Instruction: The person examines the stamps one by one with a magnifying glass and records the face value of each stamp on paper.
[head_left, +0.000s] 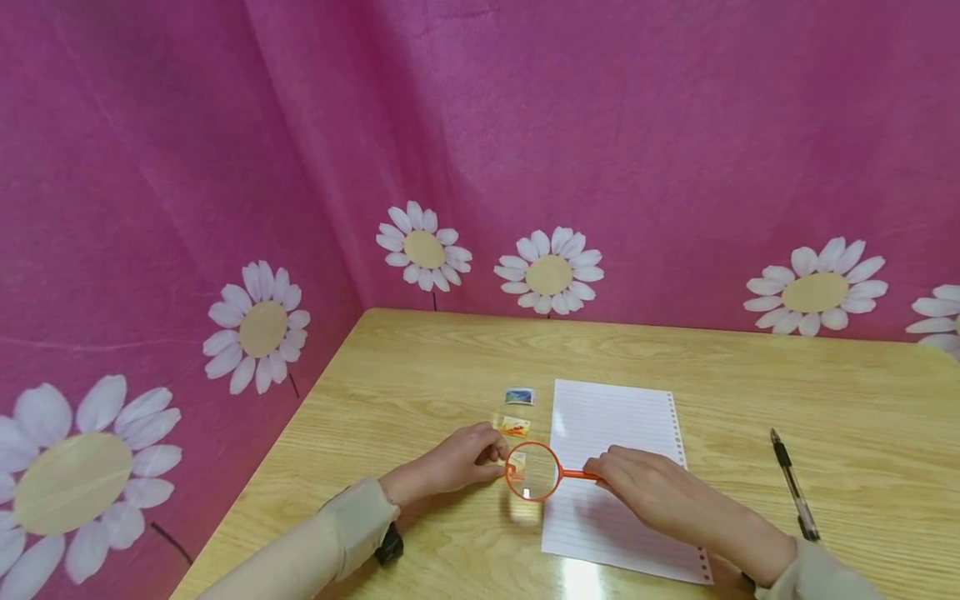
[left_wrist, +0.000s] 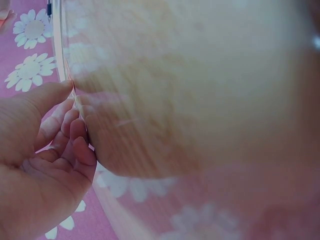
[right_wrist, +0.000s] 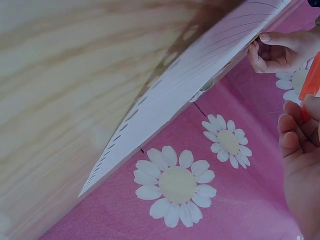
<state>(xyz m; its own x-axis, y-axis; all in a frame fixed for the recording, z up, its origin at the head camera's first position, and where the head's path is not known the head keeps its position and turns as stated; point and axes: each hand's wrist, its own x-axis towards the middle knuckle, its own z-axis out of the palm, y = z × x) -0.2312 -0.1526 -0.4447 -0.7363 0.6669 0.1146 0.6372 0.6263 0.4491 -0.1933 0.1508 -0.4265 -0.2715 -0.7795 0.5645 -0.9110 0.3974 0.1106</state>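
An orange-rimmed magnifying glass [head_left: 577,474] is held by its handle in my right hand [head_left: 645,487], its lens above a small yellow-orange stamp [head_left: 517,464]. The orange handle [right_wrist: 311,82] also shows beside my right fingers in the right wrist view. My left hand [head_left: 457,458] rests at the stamp's left edge, with thumb and index finger pinching there. In the left wrist view the other fingers of my left hand [left_wrist: 45,145] are curled against the tabletop, and only a thin reddish edge of the stamp shows.
Beyond the lens lie a yellow-red stamp [head_left: 515,426] and a blue-green stamp [head_left: 520,397] in a column. A lined sheet [head_left: 611,417] lies under my right hand. A black pen [head_left: 791,483] is at the right. A pink flowered curtain [head_left: 637,150] borders the wooden table [head_left: 420,367].
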